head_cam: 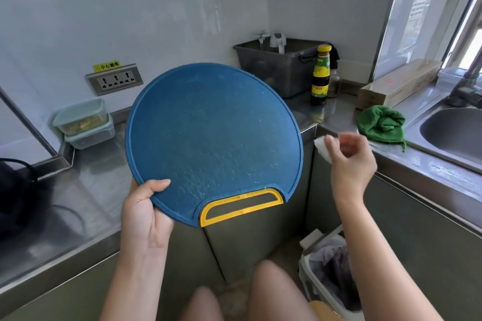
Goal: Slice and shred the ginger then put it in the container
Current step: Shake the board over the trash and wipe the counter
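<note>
The bare board (214,138) is gripped by the left hand (146,216), a white wad (321,148) pinched in the right hand (349,161); ginger (84,122) is judged already in the container (78,110), only wiping left

White glossy tiled walls (182,8) meet an L-shaped stainless steel counter (78,190) with a round steel sink (453,135); daylight enters through a metal-framed window (422,13) at right.

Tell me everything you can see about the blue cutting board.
The cutting board is round, dark blue, plastic-looking, with a narrow rim and a yellow handle loop set into its lower edge. Its face shows many fine knife scratches. It is held up off the counter, tilted toward the camera; the left hand grips its lower left edge.
</note>
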`<state>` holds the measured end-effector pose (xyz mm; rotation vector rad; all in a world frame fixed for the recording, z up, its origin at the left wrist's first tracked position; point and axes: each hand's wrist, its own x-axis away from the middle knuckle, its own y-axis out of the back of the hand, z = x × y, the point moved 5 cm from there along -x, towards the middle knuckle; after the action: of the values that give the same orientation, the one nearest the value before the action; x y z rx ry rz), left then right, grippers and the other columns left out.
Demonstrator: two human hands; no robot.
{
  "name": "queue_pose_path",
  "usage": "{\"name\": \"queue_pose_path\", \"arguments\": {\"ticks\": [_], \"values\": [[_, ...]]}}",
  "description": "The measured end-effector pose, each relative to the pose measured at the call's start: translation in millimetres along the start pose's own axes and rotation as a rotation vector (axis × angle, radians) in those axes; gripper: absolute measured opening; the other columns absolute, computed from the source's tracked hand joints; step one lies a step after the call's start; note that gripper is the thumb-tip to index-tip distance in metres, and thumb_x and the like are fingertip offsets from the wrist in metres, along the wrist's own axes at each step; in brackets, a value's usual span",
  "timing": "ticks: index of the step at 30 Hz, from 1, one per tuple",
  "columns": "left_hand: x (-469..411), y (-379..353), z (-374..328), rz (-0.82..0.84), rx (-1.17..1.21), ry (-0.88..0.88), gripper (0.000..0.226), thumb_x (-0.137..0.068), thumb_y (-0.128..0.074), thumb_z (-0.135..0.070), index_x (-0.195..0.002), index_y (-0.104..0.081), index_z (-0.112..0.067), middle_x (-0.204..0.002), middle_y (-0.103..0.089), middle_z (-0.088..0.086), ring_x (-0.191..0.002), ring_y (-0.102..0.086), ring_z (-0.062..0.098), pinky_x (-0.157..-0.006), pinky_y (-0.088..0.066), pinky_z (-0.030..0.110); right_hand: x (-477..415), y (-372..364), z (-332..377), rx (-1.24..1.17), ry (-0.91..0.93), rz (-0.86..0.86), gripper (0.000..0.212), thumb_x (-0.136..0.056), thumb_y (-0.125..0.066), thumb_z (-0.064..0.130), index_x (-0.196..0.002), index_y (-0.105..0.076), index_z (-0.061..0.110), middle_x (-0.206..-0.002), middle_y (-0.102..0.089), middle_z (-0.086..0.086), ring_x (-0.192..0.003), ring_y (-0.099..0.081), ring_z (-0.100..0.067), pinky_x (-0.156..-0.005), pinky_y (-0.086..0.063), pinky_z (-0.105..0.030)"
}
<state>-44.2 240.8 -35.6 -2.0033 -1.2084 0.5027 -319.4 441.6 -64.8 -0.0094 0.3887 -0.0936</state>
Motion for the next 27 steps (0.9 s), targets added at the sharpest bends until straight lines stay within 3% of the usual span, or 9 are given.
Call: {"name": "queue_pose_path", "arguments": {"ticks": [3, 6, 9, 11, 13, 16, 20, 23, 27], "values": [[-4, 4, 2, -0.055, -0.009, -0.003, 0.052, -0.067, -0.04, 0.01, -0.097, -0.071, -0.02, -0.112, -0.069, 0.003, -0.109, -0.063, 0.025, -0.093, -0.048, 0.049, 3, -16, 53, -0.127, 0.126, 0.132, 0.008, -0.081, -0.073, 0.018, -0.088, -0.068, 0.018, -0.089, -0.064, -0.001, -0.076, -0.059, -0.001, -0.072, -0.046, -0.012], [-6, 6, 3, -0.108, 0.005, -0.003, 0.046, -0.082, -0.032, 0.011, -0.102, -0.062, -0.019, -0.103, -0.072, 0.002, -0.109, -0.062, 0.026, -0.092, -0.05, 0.048, 31, -39, 95, -0.139, 0.361, 0.393, 0.009, -0.079, -0.074, 0.014, -0.088, -0.074, 0.016, -0.092, -0.066, 0.0, -0.082, -0.063, -0.01, -0.074, -0.05, -0.022], [-8, 3, 2, -0.128, 0.018, -0.011, 0.045, -0.084, -0.032, 0.011, -0.103, -0.061, -0.017, -0.1, -0.073, 0.002, -0.104, -0.064, 0.025, -0.092, -0.051, 0.047, 85, -63, 100, -0.104, 0.569, 0.773, 0.012, -0.082, -0.072, 0.015, -0.093, -0.076, 0.012, -0.093, -0.065, 0.0, -0.084, -0.06, -0.006, -0.075, -0.047, -0.018], [-9, 1, 1, -0.14, 0.011, -0.01, 0.043, -0.084, -0.032, 0.01, -0.103, -0.06, -0.017, -0.096, -0.073, 0.001, -0.098, -0.066, 0.023, -0.085, -0.054, 0.045, 110, -71, 85, -0.055, 0.624, 0.927, 0.013, -0.086, -0.067, 0.017, -0.095, -0.076, 0.012, -0.094, -0.062, 0.001, -0.084, -0.058, -0.006, -0.075, -0.044, -0.013], [-9, -1, 2, -0.147, 0.026, -0.002, 0.044, -0.084, -0.031, 0.011, -0.103, -0.06, -0.017, -0.097, -0.073, 0.002, -0.095, -0.067, 0.023, -0.082, -0.053, 0.045, 107, -69, 69, 0.006, 0.635, 0.883, 0.014, -0.087, -0.065, 0.019, -0.094, -0.075, 0.012, -0.093, -0.061, 0.003, -0.084, -0.058, -0.01, -0.077, -0.044, -0.014], [-10, 3, 0, -0.173, 0.04, -0.016, 0.047, -0.083, -0.032, 0.012, -0.11, -0.058, -0.017, -0.112, -0.068, 0.004, -0.1, -0.065, 0.024, -0.084, -0.052, 0.044, 73, -53, 40, 0.21, 0.596, 0.625, 0.008, -0.082, -0.071, 0.01, -0.088, -0.076, 0.008, -0.087, -0.063, -0.004, -0.079, -0.06, -0.022, -0.072, -0.047, -0.026], [-12, 6, -7, -0.176, 0.039, -0.04, 0.05, -0.084, -0.034, 0.01, -0.12, -0.056, -0.017, -0.116, -0.066, 0.004, -0.102, -0.065, 0.023, -0.078, -0.054, 0.041, 28, -22, -13, 0.536, 0.257, 0.475, 0.012, -0.085, -0.066, 0.007, -0.093, -0.074, 0.005, -0.09, -0.062, -0.008, -0.088, -0.06, -0.031, -0.073, -0.037, -0.026], [-13, 4, -8, -0.161, 0.024, -0.039, 0.051, -0.084, -0.034, 0.01, -0.122, -0.055, -0.017, -0.116, -0.067, 0.003, -0.101, -0.066, 0.022, -0.077, -0.054, 0.04, 14, -13, -7, 0.511, 0.16, 0.386, 0.015, -0.085, -0.066, 0.015, -0.097, -0.068, 0.007, -0.091, -0.058, -0.001, -0.089, -0.057, -0.024, -0.075, -0.035, -0.025], [-10, 2, -4, -0.161, -0.003, -0.028, 0.037, -0.089, -0.042, 0.004, -0.114, -0.059, -0.018, -0.108, -0.071, 0.001, -0.093, -0.07, 0.019, -0.077, -0.056, 0.04, 5, -22, 43, 0.341, 0.219, 0.296, 0.013, -0.081, -0.072, 0.021, -0.085, -0.065, 0.01, -0.081, -0.06, 0.0, -0.074, -0.056, -0.018, -0.065, -0.038, -0.025]]}}
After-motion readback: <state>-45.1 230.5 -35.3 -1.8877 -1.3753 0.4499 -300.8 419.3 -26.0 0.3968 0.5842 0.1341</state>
